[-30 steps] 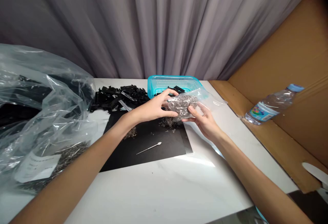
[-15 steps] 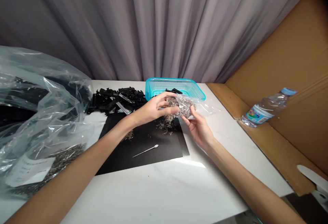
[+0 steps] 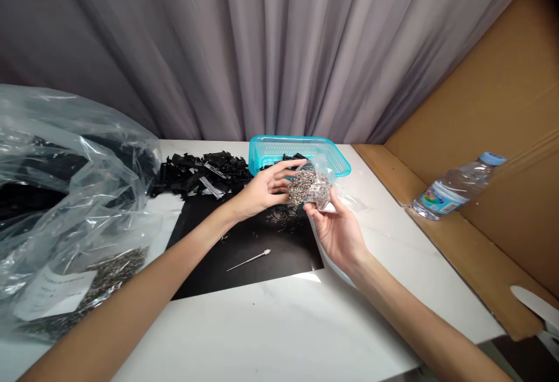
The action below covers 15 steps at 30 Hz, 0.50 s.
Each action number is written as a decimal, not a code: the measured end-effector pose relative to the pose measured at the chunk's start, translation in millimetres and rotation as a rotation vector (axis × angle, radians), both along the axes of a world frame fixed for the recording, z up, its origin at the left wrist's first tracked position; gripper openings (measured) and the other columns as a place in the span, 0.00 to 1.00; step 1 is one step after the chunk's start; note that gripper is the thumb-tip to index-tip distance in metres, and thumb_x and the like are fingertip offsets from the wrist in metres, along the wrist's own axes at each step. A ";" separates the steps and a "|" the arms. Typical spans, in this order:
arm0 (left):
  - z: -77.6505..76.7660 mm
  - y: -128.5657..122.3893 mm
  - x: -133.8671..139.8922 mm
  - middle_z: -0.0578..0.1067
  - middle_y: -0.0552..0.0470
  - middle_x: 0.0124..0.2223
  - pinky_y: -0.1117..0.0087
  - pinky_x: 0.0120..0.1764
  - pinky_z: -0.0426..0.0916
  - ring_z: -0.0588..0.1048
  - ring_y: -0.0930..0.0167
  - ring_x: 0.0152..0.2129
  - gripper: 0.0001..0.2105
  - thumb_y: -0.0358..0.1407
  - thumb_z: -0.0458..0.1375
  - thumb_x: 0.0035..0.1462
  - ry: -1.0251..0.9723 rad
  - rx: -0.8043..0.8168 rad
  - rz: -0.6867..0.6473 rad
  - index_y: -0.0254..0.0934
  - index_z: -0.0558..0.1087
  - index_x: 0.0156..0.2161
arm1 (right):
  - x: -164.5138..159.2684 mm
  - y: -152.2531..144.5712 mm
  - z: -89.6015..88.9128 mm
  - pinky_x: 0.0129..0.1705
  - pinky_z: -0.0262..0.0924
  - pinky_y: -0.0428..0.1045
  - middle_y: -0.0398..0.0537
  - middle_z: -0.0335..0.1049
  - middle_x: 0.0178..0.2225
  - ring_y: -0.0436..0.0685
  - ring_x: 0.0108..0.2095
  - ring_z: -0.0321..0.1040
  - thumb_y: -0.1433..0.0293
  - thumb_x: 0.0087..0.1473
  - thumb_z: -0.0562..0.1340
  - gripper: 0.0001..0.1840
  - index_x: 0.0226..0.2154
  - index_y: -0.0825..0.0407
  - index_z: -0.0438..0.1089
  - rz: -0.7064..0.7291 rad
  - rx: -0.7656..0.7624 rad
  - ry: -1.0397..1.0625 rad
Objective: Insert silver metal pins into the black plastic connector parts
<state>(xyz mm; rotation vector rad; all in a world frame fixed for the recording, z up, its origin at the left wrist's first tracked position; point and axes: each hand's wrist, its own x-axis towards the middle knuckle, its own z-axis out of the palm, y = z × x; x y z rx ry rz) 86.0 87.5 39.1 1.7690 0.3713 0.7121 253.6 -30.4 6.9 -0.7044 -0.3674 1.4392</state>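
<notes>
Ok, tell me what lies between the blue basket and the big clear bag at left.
In the head view, a heap of black parts lies between the blue basket and the big clear bag.

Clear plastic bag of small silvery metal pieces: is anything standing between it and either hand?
Nothing visible does. The right hand grips the clear plastic bag at its lower right; the left hand is at its left side, fingers spread, with contact there unclear.
</notes>
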 end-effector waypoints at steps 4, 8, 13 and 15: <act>-4.1 4.6 1.7 0.73 0.44 0.62 0.56 0.60 0.67 0.74 0.63 0.56 0.30 0.34 0.70 0.55 -0.036 0.005 -0.024 0.44 0.71 0.63 | -1.4 -1.6 1.1 0.31 0.75 0.38 0.52 0.79 0.28 0.50 0.25 0.77 0.57 0.68 0.60 0.18 0.37 0.55 0.73 0.054 0.024 -0.013; -9.9 7.0 4.0 0.75 0.44 0.59 0.56 0.59 0.69 0.75 0.63 0.54 0.26 0.37 0.70 0.55 -0.088 0.005 0.028 0.42 0.73 0.59 | -2.8 -0.6 1.2 0.28 0.73 0.40 0.52 0.78 0.27 0.50 0.24 0.75 0.55 0.67 0.60 0.20 0.35 0.55 0.73 0.099 0.063 -0.065; -16.0 1.9 10.9 0.72 0.42 0.61 0.56 0.55 0.71 0.77 0.65 0.47 0.27 0.43 0.68 0.57 -0.104 -0.018 0.167 0.40 0.72 0.60 | -7.0 -2.5 0.1 0.26 0.71 0.41 0.51 0.76 0.27 0.50 0.23 0.72 0.53 0.67 0.59 0.24 0.32 0.56 0.74 0.211 0.087 -0.094; -17.3 -0.8 15.2 0.72 0.42 0.60 0.56 0.56 0.70 0.75 0.63 0.50 0.26 0.46 0.67 0.58 -0.107 0.029 0.206 0.39 0.73 0.58 | -8.5 -3.7 0.2 0.25 0.70 0.42 0.50 0.76 0.26 0.49 0.22 0.71 0.52 0.66 0.59 0.24 0.31 0.55 0.74 0.248 0.093 -0.103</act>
